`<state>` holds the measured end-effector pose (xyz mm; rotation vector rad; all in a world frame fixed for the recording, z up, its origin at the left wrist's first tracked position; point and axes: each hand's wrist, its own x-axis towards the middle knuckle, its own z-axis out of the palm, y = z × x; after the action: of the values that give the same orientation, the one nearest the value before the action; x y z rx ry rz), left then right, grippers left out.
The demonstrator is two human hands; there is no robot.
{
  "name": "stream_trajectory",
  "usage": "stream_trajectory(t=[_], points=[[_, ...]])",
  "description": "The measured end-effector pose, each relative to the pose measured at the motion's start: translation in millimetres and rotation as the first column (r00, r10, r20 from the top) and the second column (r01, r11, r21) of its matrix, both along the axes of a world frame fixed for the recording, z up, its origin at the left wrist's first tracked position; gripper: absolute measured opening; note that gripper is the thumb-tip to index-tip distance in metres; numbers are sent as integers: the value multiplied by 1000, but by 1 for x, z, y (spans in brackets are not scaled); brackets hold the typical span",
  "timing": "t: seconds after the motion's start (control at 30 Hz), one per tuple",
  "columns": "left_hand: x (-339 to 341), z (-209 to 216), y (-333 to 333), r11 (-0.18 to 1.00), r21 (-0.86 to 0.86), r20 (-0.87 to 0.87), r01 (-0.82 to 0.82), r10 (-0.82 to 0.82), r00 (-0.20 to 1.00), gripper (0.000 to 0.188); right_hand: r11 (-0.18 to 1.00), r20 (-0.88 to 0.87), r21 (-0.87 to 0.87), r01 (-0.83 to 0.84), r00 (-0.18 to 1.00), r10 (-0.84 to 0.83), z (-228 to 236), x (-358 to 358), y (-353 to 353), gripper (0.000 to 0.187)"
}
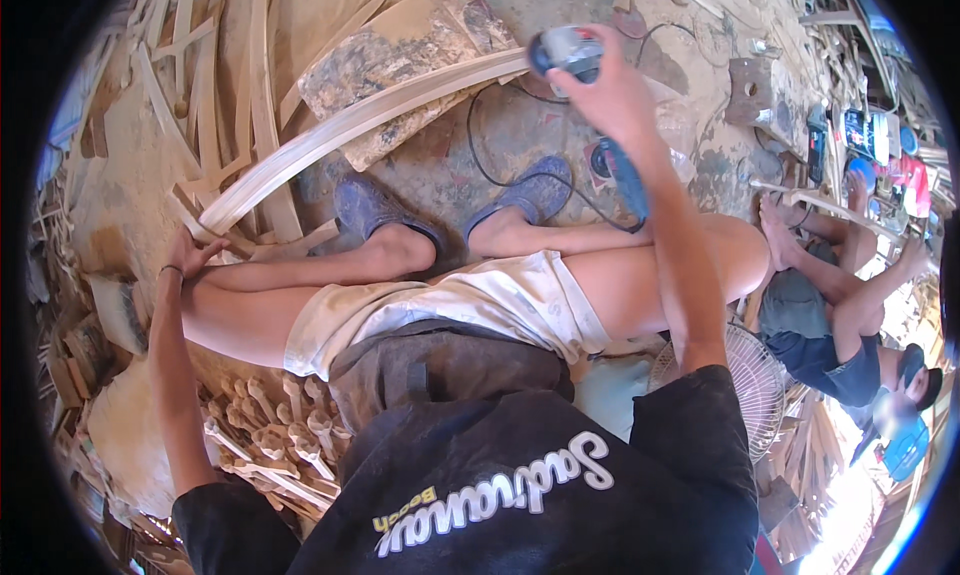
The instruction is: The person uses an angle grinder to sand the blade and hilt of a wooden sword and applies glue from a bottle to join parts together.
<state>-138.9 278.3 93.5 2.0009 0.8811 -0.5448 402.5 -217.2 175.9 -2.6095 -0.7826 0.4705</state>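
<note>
My right hand [612,90] is closed around an angle grinder [578,53] with a grey head and a dark round disc. Its disc is at the far right end of a long, curved wooden piece [365,115]; contact is hard to make out. The piece arcs from there down to the near left, across a stained block [430,30]. At its left end, beside my knee, my left hand [186,253] is closed on the wood, fingers partly hidden. Under my right forearm lies a second power tool with a blue body [628,180], partly covered by the arm.
A black cord [478,160] loops past my blue clogs [380,215]. Wooden strips [255,85] are heaped at the far left. Turned wooden parts [275,425] lie behind my left thigh. A fan [745,385] stands behind my right leg. Another person [825,305] sits at the right.
</note>
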Motion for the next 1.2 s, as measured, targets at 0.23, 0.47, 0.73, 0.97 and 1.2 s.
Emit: stream_trajectory(t=[0.23, 0.47, 0.73, 0.97, 1.2], points=[[-34, 8, 17, 984, 162, -267, 72, -26, 963, 70, 972, -187, 87, -217, 955, 229, -1, -79, 63, 76], [-13, 10, 8, 983, 149, -190, 106, -76, 979, 61, 996, -78, -45, -81, 994, 78, -10, -28, 22, 79], [-17, 15, 12, 966, 193, -239, 173, -124, 963, 59, 995, 8, -64, 77, 997, -77, -21, 20, -9, 80], [-16, 18, 11, 976, 159, -192, 147, -115, 975, 57, 993, 63, 8, 120, 991, -120, -45, 52, -27, 86], [-17, 16, 10, 989, 118, -173, 93, -72, 982, 57, 979, -46, 16, 202, 978, -201, -47, 70, -40, 95]])
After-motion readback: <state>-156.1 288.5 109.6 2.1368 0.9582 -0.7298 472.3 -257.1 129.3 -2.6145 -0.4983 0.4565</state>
